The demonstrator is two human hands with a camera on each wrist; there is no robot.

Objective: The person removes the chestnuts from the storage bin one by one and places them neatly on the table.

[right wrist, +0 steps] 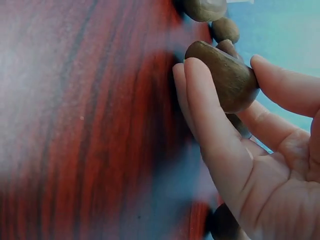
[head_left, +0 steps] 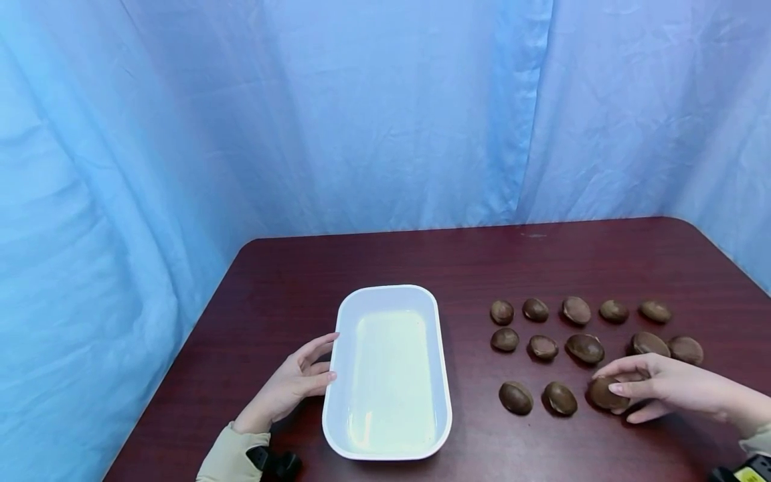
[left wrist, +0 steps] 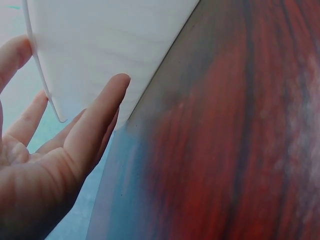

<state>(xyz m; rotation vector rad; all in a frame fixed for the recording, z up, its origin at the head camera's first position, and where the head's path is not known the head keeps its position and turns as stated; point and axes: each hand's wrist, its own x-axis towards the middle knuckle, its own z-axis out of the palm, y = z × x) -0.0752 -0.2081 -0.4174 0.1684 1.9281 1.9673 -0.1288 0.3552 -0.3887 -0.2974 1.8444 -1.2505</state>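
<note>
A white rectangular tub (head_left: 337, 314) with rounded corners stands at the middle of the table, nothing in it. My left hand (head_left: 289, 385) is at its left side, fingertips on the rim and outer wall; in the left wrist view the fingers (left wrist: 95, 125) are fairly straight. On the right, my right hand (head_left: 680, 388) pinches a brown, pebble-like oval stone (head_left: 602, 393) between thumb and fingers, at the right end of the nearest row. From the right wrist view, this stone (right wrist: 227, 77) has a flattened, paler-edged face, and its underside is partly hidden by fingers.
Several similar brown stones (head_left: 576, 310) lie in three loose rows right of the tub. Two others, one a front-row stone (head_left: 559, 399), lie left of the right hand. The dark red wooden table (head_left: 289, 288) meets blue curtains (head_left: 385, 134) behind and at the sides.
</note>
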